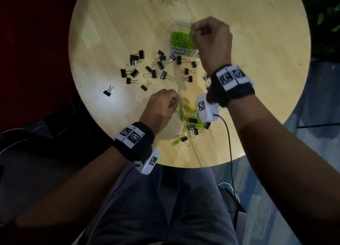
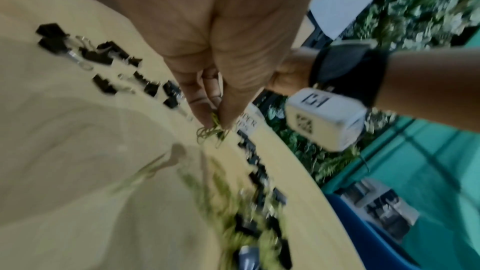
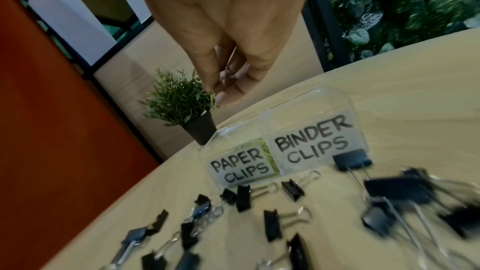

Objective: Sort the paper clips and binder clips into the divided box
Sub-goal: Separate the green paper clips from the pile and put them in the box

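A clear divided box (image 1: 176,24) stands on the round wooden table (image 1: 117,24). Its PAPER CLIPS compartment (image 3: 240,168) holds a heap of green paper clips (image 1: 181,40); the BINDER CLIPS compartment (image 3: 314,147) beside it looks empty. My right hand (image 1: 211,40) hovers over the box and pinches a few green paper clips (image 1: 192,27). My left hand (image 1: 161,107) pinches green paper clips (image 2: 211,131) just above the near mixed pile (image 1: 191,119) of green paper clips and black binder clips. Several black binder clips (image 1: 152,66) lie scattered mid-table.
A small potted plant (image 3: 182,108) stands behind the box at the table's far edge. One binder clip (image 1: 108,91) lies alone at the left. Cables hang from both wrist cameras by the near table edge (image 1: 184,166). My legs are below it.
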Tool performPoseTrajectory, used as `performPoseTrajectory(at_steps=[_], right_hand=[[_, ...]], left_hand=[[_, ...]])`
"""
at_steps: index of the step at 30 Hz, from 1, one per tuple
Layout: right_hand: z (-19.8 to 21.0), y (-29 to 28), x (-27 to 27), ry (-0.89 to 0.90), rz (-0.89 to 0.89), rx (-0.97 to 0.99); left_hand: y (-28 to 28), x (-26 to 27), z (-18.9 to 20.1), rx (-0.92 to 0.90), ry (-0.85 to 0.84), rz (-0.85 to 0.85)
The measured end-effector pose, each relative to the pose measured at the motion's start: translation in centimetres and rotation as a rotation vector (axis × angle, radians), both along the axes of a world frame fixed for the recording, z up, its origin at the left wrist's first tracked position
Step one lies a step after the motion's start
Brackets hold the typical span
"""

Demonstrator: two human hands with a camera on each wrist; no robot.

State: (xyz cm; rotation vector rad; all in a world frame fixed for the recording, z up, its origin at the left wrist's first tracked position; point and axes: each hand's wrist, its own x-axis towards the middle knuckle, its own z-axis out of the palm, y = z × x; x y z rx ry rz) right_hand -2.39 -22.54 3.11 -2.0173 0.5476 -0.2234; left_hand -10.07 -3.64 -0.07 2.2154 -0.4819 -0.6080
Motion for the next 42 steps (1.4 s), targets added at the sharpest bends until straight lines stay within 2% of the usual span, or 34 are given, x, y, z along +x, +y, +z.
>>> performPoseTrajectory(at_steps=[2, 4, 6, 8, 11, 15, 18, 20, 24, 28, 30, 32, 37, 40, 42], right_hand=[[-0.7, -0.2, 2.3, 0.048, 0.012, -0.067], [-1.6, -0.3, 3.2, 0.160, 0.146, -0.218], [-2.0, -0.7, 2.6, 0.256, 0.321, -0.386], [-1.7, -1.3, 0.9, 0.222, 0.368, -0.460], [-1.2, -2.0, -2.7, 0.117, 0.282, -0.419], [-1.5, -2.1, -8.1, 0.222, 0.309, -0.323], [-1.9, -1.0, -12.2, 0.316, 0.426, -0.320], [-2.1, 0.0, -14.6, 0.370, 0.484, -0.354], [-3.1, 1.8, -17.7, 0.483, 0.568, -0.456], [-4.9, 2.2, -17.9, 0.469, 0.554, -0.456], [-5.5, 2.1, -17.7, 0.463, 0.531, -0.456], [-5.6, 1.9, -17.7, 0.436, 0.492, -0.428], [-4.9, 0.0, -17.9, 0.412, 0.341, -0.403], [-4.9, -0.6, -18.2, 0.456, 0.318, -0.494], [-4.9, -0.3, -18.0, 0.424, 0.292, -0.528]], left_hand=[[-0.5, 1.4, 1.6, -0.051, 0.022, 0.030], [-1.2, 3.4, 2.6, -0.058, 0.010, 0.055], [-2.3, 5.8, 2.9, -0.060, -0.036, 0.084], [-3.7, 8.7, 3.1, -0.058, -0.110, 0.104], [-6.4, 13.1, 2.7, -0.011, -0.233, 0.153], [-8.8, 15.5, 0.9, 0.131, -0.292, 0.049], [-8.3, 14.1, 0.4, 0.217, -0.379, -0.062], [-6.9, 11.4, 0.7, 0.190, -0.388, -0.078], [-2.4, 2.3, 0.6, 0.113, -0.158, -0.137], [1.9, -6.3, -0.5, 0.233, 0.108, -0.249], [3.0, -8.8, -1.9, 0.325, 0.096, -0.332], [3.4, -9.5, -3.0, 0.326, 0.052, -0.327], [3.5, -7.8, -3.8, 0.156, -0.050, -0.236], [3.5, -5.6, -3.9, 0.197, -0.051, -0.169], [3.3, -4.0, -3.6, 0.205, -0.105, -0.123]])
